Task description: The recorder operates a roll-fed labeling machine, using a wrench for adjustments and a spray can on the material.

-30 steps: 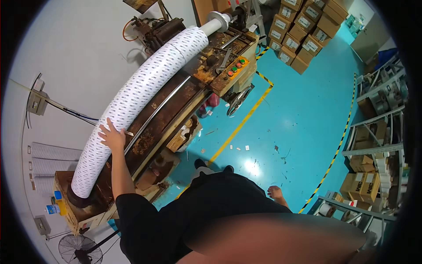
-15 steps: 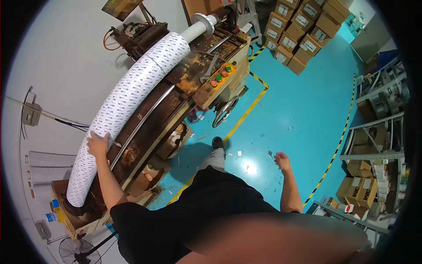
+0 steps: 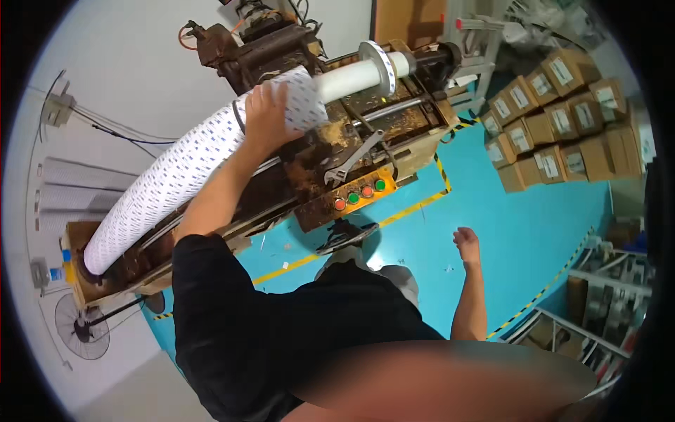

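A long white roll [image 3: 165, 169] printed with small blue marks lies along the brown machine [image 3: 302, 172] at the left. Near its far end a dark gap parts off a short roll section [image 3: 308, 95]. My left hand [image 3: 268, 116] is laid over this section, its fingers curved round the top, just beyond the gap. From the section a plain white shaft [image 3: 348, 81] runs to a round flange [image 3: 380, 68]. My right hand [image 3: 467, 246] hangs in the air over the floor at the right, fingers loosely bent and apart, with nothing in it.
An adjustable wrench [image 3: 355, 158] rests on the machine beside a yellow panel of red and green buttons [image 3: 360, 191]. Below is a handwheel [image 3: 348, 239]. Cardboard boxes [image 3: 555, 119] are stacked at the far right, shelves [image 3: 612, 288] stand at right, and a fan [image 3: 83, 327] at lower left.
I have stepped forward along the machine, and the view has turned. My left hand has moved from the middle of the roll to its far end section. The gap there looks wider.
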`<act>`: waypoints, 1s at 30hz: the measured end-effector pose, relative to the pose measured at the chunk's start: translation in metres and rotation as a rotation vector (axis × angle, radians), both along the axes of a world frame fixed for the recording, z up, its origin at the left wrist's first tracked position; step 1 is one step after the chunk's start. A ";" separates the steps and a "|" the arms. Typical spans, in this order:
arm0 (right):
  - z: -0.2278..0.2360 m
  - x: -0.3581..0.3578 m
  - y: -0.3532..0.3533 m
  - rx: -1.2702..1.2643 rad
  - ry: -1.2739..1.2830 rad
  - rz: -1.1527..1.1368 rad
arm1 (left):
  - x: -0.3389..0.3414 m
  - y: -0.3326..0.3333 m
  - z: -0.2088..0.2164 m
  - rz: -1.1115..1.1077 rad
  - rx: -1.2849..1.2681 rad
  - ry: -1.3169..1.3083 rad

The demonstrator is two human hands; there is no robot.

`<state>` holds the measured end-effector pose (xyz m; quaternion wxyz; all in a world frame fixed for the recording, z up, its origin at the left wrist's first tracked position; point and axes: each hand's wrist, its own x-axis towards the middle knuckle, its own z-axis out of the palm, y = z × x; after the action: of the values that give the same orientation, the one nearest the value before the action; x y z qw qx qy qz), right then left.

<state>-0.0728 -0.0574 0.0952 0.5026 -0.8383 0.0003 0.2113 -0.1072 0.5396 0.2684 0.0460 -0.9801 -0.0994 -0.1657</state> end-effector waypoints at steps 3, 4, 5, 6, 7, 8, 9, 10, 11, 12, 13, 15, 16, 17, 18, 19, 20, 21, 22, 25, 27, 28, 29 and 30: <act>-0.005 0.082 0.020 -0.084 0.066 0.051 | 0.039 -0.031 -0.015 -0.013 0.036 -0.119; 0.001 0.113 0.033 0.008 0.096 0.066 | 0.047 -0.034 -0.016 -0.019 0.026 -0.117; -0.004 0.151 0.038 0.008 0.046 0.185 | 0.055 -0.038 -0.019 -0.042 -0.005 -0.119; 0.001 0.185 0.055 0.235 0.042 0.171 | 0.070 -0.045 -0.023 -0.068 -0.038 -0.130; 0.026 0.220 0.075 0.048 -0.001 0.270 | 0.071 -0.048 -0.025 -0.047 -0.073 -0.136; 0.014 0.259 0.069 0.048 -0.019 0.307 | 0.070 -0.051 -0.020 -0.047 -0.103 -0.139; 0.014 0.292 0.071 -0.064 -0.106 0.308 | 0.071 -0.059 -0.009 0.048 -0.069 -0.070; 0.013 0.322 0.071 -0.175 -0.192 0.325 | 0.070 -0.067 -0.001 0.159 -0.033 -0.001; 0.003 0.348 0.064 -0.174 -0.185 0.336 | 0.070 -0.073 0.001 0.205 -0.026 0.009; -0.012 0.377 0.057 -0.339 -0.244 0.350 | 0.075 -0.081 0.000 0.262 -0.019 0.018; -0.027 0.406 0.055 -0.492 -0.307 0.382 | 0.082 -0.094 0.000 0.359 0.048 -0.019; -0.061 0.436 0.042 -0.422 -0.288 0.496 | 0.078 -0.122 -0.027 0.594 0.064 -0.128; -0.075 0.450 0.044 -0.369 -0.274 0.553 | 0.079 -0.132 -0.046 0.731 0.049 -0.205; -0.086 0.464 0.053 -0.336 -0.270 0.605 | 0.078 -0.145 -0.068 0.881 -0.039 -0.328; -0.098 0.473 0.054 -0.245 -0.314 0.653 | 0.074 -0.162 -0.090 1.024 -0.131 -0.453; -0.106 0.482 0.057 -0.150 -0.355 0.700 | 0.068 -0.177 -0.102 1.042 -0.339 -0.491; -0.107 0.490 0.059 -0.126 -0.340 0.747 | 0.063 -0.190 -0.108 1.048 -0.551 -0.534; -0.106 0.498 0.062 -0.124 -0.272 0.776 | 0.065 -0.209 -0.113 1.061 -0.767 -0.703; -0.108 0.506 0.066 -0.131 -0.207 0.796 | 0.075 -0.223 -0.112 1.045 -0.984 -0.879; -0.114 0.528 0.104 -0.116 -0.288 0.742 | 0.071 -0.238 -0.106 1.182 -1.228 -0.898; -0.154 0.556 0.123 -0.189 -0.427 0.635 | 0.100 -0.234 -0.089 1.255 -1.386 -0.983; -0.166 0.567 0.134 -0.179 -0.305 0.592 | 0.110 -0.229 -0.083 1.180 -1.461 -1.022; -0.171 0.573 0.143 -0.230 -0.301 0.566 | 0.113 -0.223 -0.084 1.155 -1.521 -1.113; -0.175 0.574 0.145 -0.288 -0.298 0.532 | 0.115 -0.215 -0.087 1.122 -1.590 -1.199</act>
<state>0.5013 0.0876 -0.0793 0.3008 -0.8932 -0.2620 0.2077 0.0079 0.3249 0.1812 -0.5744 -0.3125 -0.6060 -0.4530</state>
